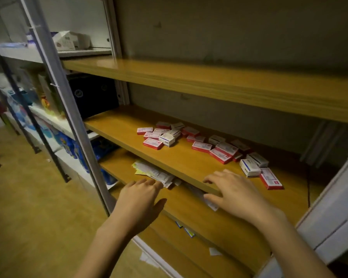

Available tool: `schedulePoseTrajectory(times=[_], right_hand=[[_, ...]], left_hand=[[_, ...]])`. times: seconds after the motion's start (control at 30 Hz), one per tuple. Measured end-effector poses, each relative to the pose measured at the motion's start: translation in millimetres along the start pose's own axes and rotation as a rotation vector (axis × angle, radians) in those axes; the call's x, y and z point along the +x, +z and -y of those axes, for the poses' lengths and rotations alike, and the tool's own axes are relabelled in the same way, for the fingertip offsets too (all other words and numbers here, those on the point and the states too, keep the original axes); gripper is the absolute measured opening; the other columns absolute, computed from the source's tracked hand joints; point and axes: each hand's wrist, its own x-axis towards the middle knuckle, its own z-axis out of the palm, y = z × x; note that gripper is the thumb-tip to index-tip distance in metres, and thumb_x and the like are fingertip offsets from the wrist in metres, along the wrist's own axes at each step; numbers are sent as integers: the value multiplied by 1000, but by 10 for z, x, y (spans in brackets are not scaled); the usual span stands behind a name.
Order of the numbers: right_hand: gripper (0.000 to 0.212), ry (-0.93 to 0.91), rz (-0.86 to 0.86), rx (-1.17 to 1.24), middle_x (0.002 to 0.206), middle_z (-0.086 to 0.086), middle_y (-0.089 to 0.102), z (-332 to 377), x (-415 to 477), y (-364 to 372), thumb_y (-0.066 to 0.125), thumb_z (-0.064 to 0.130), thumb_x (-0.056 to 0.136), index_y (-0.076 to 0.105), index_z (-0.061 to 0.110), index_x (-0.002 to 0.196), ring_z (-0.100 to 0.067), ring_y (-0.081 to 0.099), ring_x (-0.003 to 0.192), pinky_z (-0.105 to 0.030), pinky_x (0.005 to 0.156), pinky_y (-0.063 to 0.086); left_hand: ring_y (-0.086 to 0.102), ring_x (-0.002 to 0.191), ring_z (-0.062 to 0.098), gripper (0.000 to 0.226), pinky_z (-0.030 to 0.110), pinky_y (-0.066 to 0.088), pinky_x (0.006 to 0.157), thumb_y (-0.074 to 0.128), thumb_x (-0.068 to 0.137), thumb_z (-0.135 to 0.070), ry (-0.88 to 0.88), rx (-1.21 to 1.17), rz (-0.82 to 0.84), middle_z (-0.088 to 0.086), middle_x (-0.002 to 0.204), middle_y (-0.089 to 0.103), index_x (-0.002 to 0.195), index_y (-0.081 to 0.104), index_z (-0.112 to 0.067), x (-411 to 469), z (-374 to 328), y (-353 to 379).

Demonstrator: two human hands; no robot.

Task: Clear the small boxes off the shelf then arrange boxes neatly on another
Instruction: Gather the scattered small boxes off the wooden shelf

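Note:
Several small red-and-white and white boxes lie scattered on the middle wooden shelf: one cluster at left centre, another to the right, and a red box nearest the front edge. My left hand hovers flat and empty below that shelf's front edge, fingers spread, near loose papers on the lower shelf. My right hand rests over the middle shelf's front edge, fingers apart, holding nothing, just left of the red box.
The wooden shelf above carries nothing visible. A grey metal upright stands to the left, with stocked shelves of blue packages beyond it. A white carton stands at the right. Paper scraps lie on the bottom shelf.

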Motion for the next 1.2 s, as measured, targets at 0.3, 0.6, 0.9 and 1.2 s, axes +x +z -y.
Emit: schedulePoseTrajectory(times=[0.3, 0.6, 0.9, 1.2], right_hand=[[40, 338, -5, -14, 125, 14, 46, -89, 576, 133, 48, 47, 87, 41, 37, 124, -5, 41, 113, -24, 90, 34], [43, 664, -82, -68, 130, 10, 46, -148, 904, 263, 48, 42, 88, 38, 33, 129, -8, 39, 118, -27, 95, 35], [50, 865, -27, -155, 129, -8, 47, -800, 1294, 326, 46, 44, 89, 36, 20, 131, -23, 45, 117, -35, 94, 37], [52, 793, -36, -313, 140, -5, 37, -997, 1340, 380, 46, 48, 87, 36, 22, 131, -25, 30, 130, -41, 106, 23]], left_hand=[[49, 112, 12, 38, 28, 41, 91, 39, 91, -47, 306, -83, 28, -10, 121, 55, 124, 44, -29, 1125, 606, 189], [51, 110, 15, 37, 29, 41, 88, 40, 90, -49, 529, -171, 25, -7, 117, 59, 118, 51, -28, 1927, 899, 313], [49, 112, 14, 40, 28, 39, 91, 38, 89, -51, 593, -196, 33, -8, 121, 56, 121, 48, -29, 2352, 832, 479], [44, 117, 16, 42, 28, 36, 90, 40, 89, -50, 601, -216, -19, -6, 125, 53, 125, 45, -29, 2571, 719, 629]])
